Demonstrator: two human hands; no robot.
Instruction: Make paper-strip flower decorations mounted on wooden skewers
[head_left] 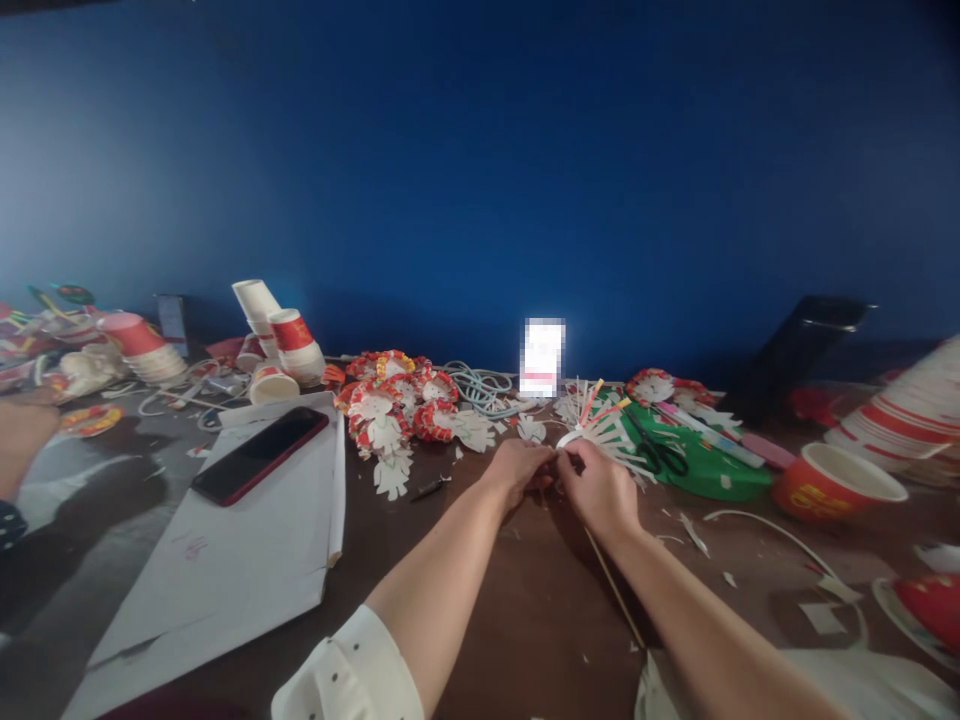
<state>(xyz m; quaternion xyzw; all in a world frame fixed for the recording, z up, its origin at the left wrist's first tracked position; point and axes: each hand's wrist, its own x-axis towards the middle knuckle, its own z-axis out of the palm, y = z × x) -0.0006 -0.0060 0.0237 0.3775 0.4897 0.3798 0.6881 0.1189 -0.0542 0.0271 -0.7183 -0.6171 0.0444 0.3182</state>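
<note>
Desk point(510, 620) is backed by blue wall point(480, 180). Forearms point(442, 580) are extended, left hand point(523, 468) and right hand point(602, 490) nearly touching; fringed paper cup point(602, 432) is pinched by the right near far edge, left grip can't be told.

Noted deep blue on the wall point(480, 150); dark brown on the counter point(465, 620). Recorded white, with some orange, on the fringed paper strips point(607, 432); pale tan on the thin stick point(616, 590). Found yellow markings over red on the paper cup point(814, 487); red edging around black on the smartphone point(262, 455); a purple scribble on the white board point(217, 560). Observed plain green on the sheet point(724, 484); black on the scissor handles point(673, 458); scattered dark dots on the white cuff point(367, 670).
</note>
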